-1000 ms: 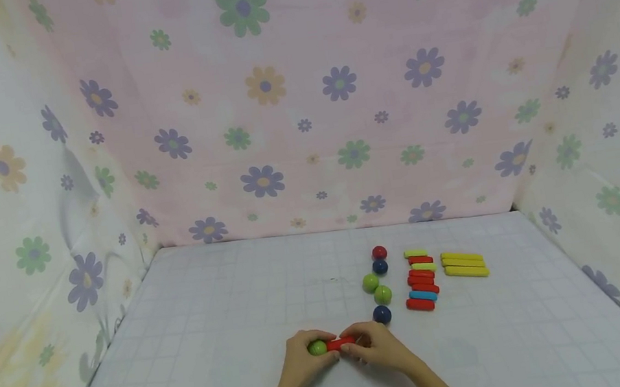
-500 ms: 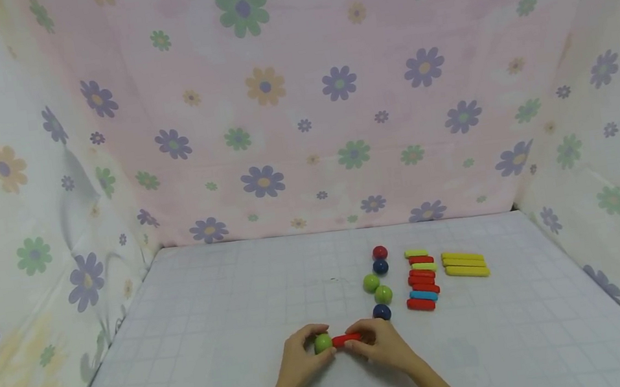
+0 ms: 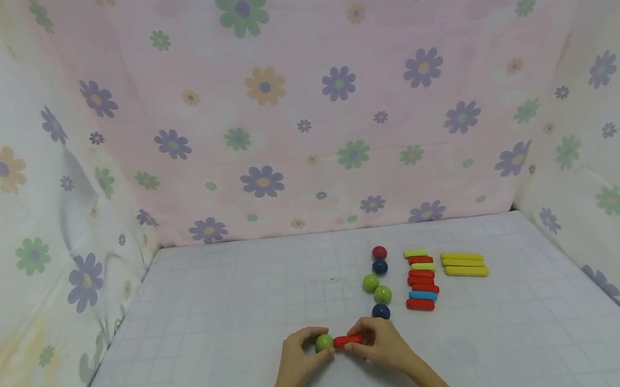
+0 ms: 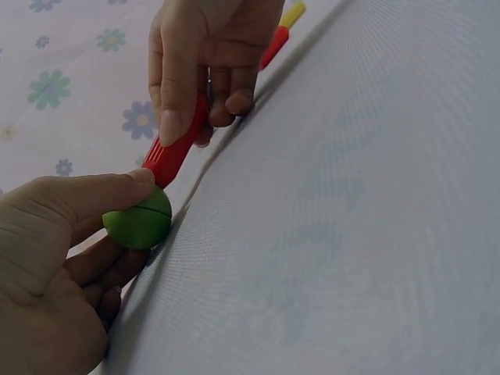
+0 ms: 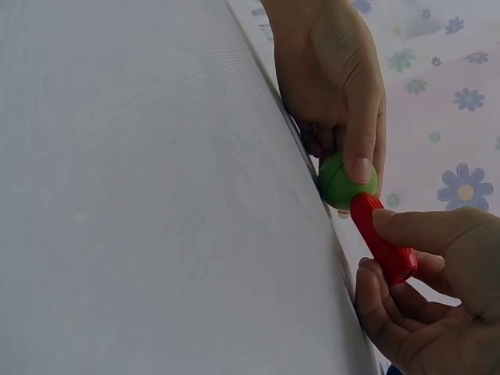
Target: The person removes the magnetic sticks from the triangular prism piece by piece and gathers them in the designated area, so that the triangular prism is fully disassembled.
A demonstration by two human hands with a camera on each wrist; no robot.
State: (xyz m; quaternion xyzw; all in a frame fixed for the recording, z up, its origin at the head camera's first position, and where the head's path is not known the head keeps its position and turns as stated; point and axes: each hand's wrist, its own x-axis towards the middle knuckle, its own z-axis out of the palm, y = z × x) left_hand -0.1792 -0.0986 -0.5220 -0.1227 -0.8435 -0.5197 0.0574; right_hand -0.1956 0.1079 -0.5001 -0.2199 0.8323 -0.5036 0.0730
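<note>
Near the front of the table my left hand [image 3: 301, 359] pinches a green ball [image 3: 324, 342] between thumb and fingers. My right hand [image 3: 385, 345] pinches a short red rod [image 3: 346, 341], thumb on the near side. One end of the rod meets the ball; in the right wrist view the red rod [image 5: 383, 241] touches the green ball [image 5: 344, 183], and a dark seam line runs across the ball. Just beyond the right hand's fingers lies a dark blue ball [image 3: 381, 311].
Behind the right hand stand green balls [image 3: 383, 294], another dark blue ball [image 3: 380, 266] and a red ball [image 3: 379, 253]. To their right lie a column of short red, light green and blue rods [image 3: 423, 295] and three longer yellow rods [image 3: 466, 271]. Flowered cloth walls [image 3: 297, 97] enclose the table.
Both hands have moved slightly right with the ball and rod, which stay end to end. More of the ball shows now. The near dark blue ball has shifted slightly away.
</note>
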